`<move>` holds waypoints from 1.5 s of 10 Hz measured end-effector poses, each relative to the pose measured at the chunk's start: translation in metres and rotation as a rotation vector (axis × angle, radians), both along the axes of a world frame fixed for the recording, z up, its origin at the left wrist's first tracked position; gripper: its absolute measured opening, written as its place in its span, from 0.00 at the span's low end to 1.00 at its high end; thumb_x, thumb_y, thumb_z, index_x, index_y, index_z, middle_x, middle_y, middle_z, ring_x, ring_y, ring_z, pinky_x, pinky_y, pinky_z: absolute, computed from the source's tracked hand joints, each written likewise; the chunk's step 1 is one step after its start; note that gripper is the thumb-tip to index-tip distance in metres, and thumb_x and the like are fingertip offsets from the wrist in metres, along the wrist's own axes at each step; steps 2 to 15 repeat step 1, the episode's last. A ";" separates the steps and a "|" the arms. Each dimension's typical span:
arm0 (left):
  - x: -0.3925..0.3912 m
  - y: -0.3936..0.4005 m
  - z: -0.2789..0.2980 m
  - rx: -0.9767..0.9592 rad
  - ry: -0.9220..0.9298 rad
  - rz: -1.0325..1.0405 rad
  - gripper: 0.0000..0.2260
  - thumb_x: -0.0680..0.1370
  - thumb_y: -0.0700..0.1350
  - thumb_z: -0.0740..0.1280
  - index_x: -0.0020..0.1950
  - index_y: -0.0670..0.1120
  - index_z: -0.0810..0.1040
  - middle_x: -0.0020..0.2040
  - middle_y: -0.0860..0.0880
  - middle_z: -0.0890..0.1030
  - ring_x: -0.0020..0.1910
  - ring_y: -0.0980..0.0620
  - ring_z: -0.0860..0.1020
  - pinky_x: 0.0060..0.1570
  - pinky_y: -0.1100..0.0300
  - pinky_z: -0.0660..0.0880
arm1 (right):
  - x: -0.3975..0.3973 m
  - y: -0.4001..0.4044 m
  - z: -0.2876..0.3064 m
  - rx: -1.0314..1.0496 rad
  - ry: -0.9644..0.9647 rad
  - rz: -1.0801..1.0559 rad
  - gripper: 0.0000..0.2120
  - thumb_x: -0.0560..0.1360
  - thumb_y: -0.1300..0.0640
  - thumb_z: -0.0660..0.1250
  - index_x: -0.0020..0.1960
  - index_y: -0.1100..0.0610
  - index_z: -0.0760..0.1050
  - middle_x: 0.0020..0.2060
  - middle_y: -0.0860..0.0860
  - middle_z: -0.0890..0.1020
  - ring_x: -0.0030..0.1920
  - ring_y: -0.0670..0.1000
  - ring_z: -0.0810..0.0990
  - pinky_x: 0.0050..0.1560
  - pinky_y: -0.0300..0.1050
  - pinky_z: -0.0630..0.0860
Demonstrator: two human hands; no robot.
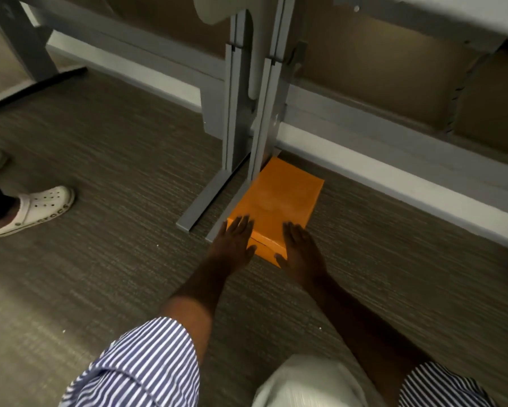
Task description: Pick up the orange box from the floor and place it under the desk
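The orange box (273, 205) lies flat on the carpet (115, 177), its far end just beside the grey desk leg (261, 113) and under the desk's edge (423, 13). My left hand (232, 245) and right hand (301, 251) rest flat on its near end — fingers spread, no grip closed around it. A white clog (38, 210) stands well apart to the left.

Both flat hands (264, 245) press orange box (273, 204) beside desk leg (261, 113)
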State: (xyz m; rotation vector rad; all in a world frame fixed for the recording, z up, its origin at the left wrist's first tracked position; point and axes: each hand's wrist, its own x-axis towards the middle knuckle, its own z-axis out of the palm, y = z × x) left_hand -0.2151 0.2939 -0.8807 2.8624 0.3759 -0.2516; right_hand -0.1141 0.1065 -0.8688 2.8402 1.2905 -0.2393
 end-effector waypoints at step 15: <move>-0.016 -0.013 0.051 -0.009 -0.005 -0.019 0.31 0.83 0.56 0.53 0.81 0.45 0.44 0.83 0.46 0.45 0.82 0.46 0.45 0.79 0.44 0.44 | -0.020 -0.010 0.042 -0.001 -0.003 -0.010 0.41 0.79 0.42 0.61 0.80 0.59 0.45 0.81 0.57 0.52 0.80 0.59 0.52 0.78 0.55 0.52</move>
